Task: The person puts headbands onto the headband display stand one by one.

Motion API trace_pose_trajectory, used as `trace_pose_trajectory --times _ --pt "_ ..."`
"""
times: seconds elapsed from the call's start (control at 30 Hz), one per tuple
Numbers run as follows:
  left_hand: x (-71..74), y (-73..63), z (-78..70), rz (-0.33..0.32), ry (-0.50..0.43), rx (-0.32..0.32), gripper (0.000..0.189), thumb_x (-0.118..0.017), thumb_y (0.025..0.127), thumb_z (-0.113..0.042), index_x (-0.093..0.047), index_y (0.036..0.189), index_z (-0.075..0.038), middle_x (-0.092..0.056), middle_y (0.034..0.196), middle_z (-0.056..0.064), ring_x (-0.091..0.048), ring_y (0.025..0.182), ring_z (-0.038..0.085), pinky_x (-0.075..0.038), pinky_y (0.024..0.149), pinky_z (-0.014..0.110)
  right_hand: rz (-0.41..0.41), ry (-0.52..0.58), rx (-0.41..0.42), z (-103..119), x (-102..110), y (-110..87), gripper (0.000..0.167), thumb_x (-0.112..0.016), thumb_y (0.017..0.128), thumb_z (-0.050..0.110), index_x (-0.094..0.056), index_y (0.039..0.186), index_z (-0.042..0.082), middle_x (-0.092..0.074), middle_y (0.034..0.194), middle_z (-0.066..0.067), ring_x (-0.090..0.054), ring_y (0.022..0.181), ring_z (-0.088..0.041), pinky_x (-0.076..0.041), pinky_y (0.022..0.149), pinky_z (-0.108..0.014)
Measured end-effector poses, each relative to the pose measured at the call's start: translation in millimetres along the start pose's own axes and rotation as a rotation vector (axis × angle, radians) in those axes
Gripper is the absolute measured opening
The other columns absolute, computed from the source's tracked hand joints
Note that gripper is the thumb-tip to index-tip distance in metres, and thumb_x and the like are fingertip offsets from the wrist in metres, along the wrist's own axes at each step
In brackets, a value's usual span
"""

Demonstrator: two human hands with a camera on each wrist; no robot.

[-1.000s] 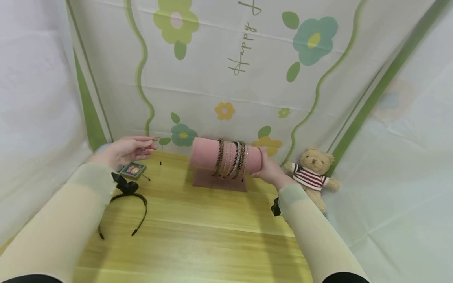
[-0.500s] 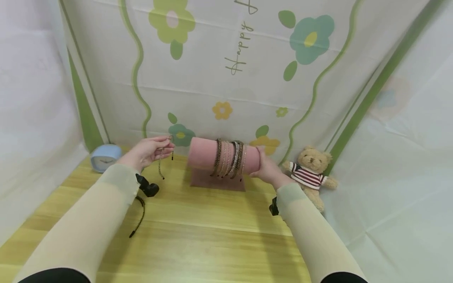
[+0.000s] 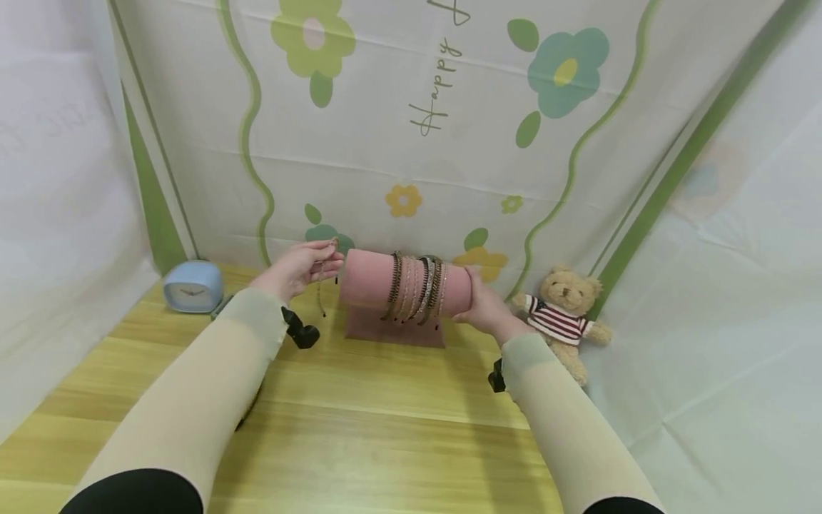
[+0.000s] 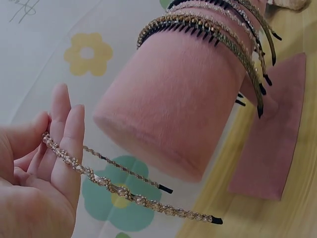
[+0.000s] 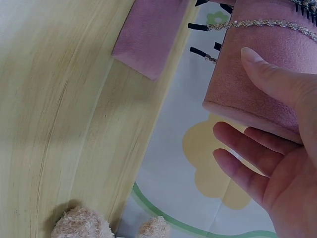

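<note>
My left hand [image 3: 302,268] pinches a beaded headband [image 4: 121,191] near the top of its arch, and its two black-tipped ends hang free. The hand is just left of the end of a pink plush display roll [image 3: 369,278], with a small gap between in the left wrist view. Several beaded and toothed headbands [image 4: 198,22] sit side by side over the roll's middle. My right hand [image 3: 486,305] holds the roll's right end, its thumb [image 5: 270,77] lying along the plush and the fingers at the end face. Beneath the roll is a flat pink base [image 4: 272,144].
A blue alarm clock [image 3: 193,287] stands at the back left. Part of a dark headband [image 3: 249,412] shows on the wooden table beside my left sleeve. A teddy bear [image 3: 565,307] leans by the right wall. A flowered cloth [image 3: 359,128] hangs behind.
My left hand has moved right with the headband, from above the table's left side to beside the roll's left end. My right hand keeps its hold on the roll.
</note>
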State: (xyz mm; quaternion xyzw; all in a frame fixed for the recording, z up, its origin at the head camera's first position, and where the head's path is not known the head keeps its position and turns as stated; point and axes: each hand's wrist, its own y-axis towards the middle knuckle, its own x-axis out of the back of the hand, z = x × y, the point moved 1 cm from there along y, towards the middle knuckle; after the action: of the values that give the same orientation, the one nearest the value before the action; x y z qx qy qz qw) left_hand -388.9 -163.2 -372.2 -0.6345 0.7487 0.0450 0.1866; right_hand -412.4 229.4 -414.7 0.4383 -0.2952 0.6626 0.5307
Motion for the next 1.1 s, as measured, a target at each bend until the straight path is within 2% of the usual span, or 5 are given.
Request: trace_pose_trajectory --times 0.1,0.4,0.67,0.93,1.1 --pt "-9.4 5.3 -0.4 -0.017 -0.009 -0.004 0.048 -0.051 0.104 -0.012 -0.041 0.150 -0.005 -0.070 0.102 0.006 -0.070 0.095 0.016 -0.054 0.091 0.029 -0.001 0.003 0.002 0.6 -0.4 0.3 0.123 -0.091 0.070 0.017 -0.004 0.157 0.024 -0.045 0.140 -0.031 -0.050 0.122 -0.045 -0.039 0.105 -0.057" --pt "-33.0 19.0 4.5 -0.047 0.008 -0.011 0.050 -0.053 0.103 -0.011 -0.040 0.151 -0.007 -0.070 0.110 0.010 -0.071 0.086 0.014 -0.057 0.083 0.026 0.013 0.011 -0.012 2.3 0.4 -0.7 0.124 -0.090 0.071 0.017 -0.002 0.158 0.027 -0.043 0.143 -0.029 -0.049 0.125 -0.043 -0.038 0.106 -0.055" --pt "-57.2 27.8 10.4 -0.072 0.083 0.004 0.047 -0.053 0.103 -0.010 -0.044 0.148 -0.005 -0.061 0.129 0.019 -0.071 0.089 0.016 -0.056 0.087 0.029 0.015 0.012 -0.018 2.1 0.5 -2.0 0.123 -0.089 0.073 0.015 -0.001 0.158 0.027 -0.042 0.144 -0.029 -0.048 0.126 -0.044 -0.038 0.107 -0.056" --pt "-79.8 20.1 9.5 -0.214 0.374 -0.025 0.044 -0.058 0.101 -0.016 -0.049 0.142 -0.002 -0.063 0.125 0.014 -0.067 0.102 0.024 -0.055 0.089 0.033 0.017 0.003 -0.035 3.3 1.6 -2.6 0.124 -0.089 0.073 0.017 0.000 0.158 0.027 -0.042 0.144 -0.029 -0.048 0.125 -0.044 -0.039 0.105 -0.057" --pt "-84.2 13.8 3.2 -0.234 0.571 -0.031 0.046 -0.056 0.101 -0.022 -0.048 0.142 -0.002 -0.056 0.135 0.014 -0.053 0.123 0.028 -0.047 0.101 0.042 0.014 0.000 -0.034 3.7 2.2 -3.1 0.123 -0.090 0.073 0.017 -0.002 0.158 0.026 -0.043 0.144 -0.029 -0.048 0.125 -0.045 -0.039 0.105 -0.057"
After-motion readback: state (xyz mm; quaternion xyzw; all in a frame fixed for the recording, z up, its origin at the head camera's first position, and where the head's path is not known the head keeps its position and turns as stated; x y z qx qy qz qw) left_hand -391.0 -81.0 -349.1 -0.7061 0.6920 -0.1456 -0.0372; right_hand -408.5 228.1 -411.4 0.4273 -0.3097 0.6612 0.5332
